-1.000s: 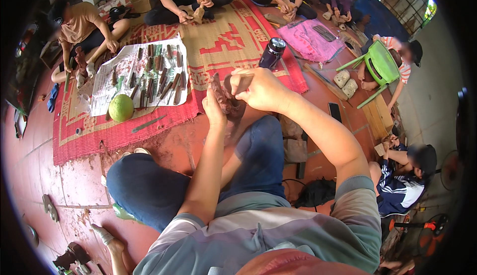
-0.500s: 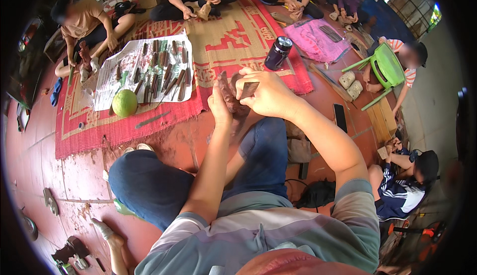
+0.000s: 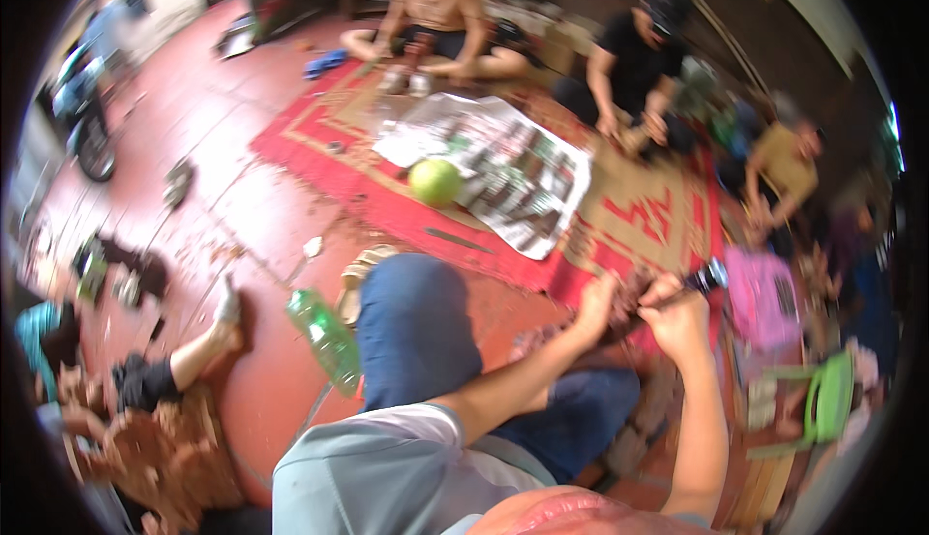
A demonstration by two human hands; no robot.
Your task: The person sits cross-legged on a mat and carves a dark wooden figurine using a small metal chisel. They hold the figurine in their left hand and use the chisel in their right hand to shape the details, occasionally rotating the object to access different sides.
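Observation:
My left hand [image 3: 598, 305] is closed around a reddish-brown carved wooden piece [image 3: 634, 288], held above my lap. Close beside it, my right hand [image 3: 674, 320] is curled against the carving's near side. A dark slim tool is in the right fist; motion blur hides its tip. Just beyond that hand, a dark thermos flask [image 3: 711, 276] stands on the mat. Several dark carving tools [image 3: 523, 172], smeared by the blur, lie on a white printed sheet [image 3: 411, 143]. One slim dark tool [image 3: 457, 240] rests apart on the mat's red border.
The red and tan mat [image 3: 644, 216] lies ahead, with a green round fruit [image 3: 435, 183] near the sheet. A green plastic bottle [image 3: 324, 337] and sandals [image 3: 363, 274] are left of my knee. People sit around the mat. A green chair [image 3: 827, 395] stands right, carved wood [image 3: 169, 458] lower left.
My view has swung left, so the mat and people appear further right. Both hands still hold the carving and tool. The bottle and the lower-left carved wood have come into sight.

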